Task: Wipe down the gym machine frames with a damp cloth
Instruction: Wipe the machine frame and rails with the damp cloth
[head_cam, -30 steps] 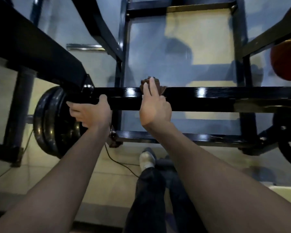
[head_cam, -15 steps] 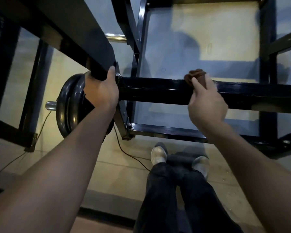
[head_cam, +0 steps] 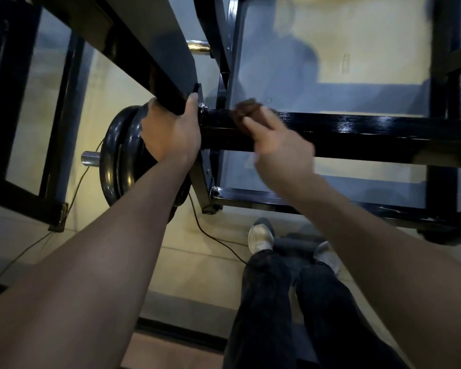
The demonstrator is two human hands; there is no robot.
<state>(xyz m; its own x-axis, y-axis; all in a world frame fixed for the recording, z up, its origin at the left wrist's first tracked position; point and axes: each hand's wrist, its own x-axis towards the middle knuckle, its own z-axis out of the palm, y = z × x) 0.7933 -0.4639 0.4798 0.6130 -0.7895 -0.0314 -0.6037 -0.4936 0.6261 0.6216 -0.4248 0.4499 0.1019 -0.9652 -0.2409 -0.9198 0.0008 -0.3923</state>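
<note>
Since half a sec ago, brown cloth got slid leftward along black crossbar by right hand, fingers pressed flat; slanted beam is gripped by left hand.

Our right hand is smeared by motion blur and covers most of the cloth, so we cannot tell its grip; our left hand hides part of the weight plates; the crossbar runs off the right edge

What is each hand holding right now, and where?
Left hand grips the slanted bar's lower end; right hand presses the brown cloth onto the crossbar.
</note>
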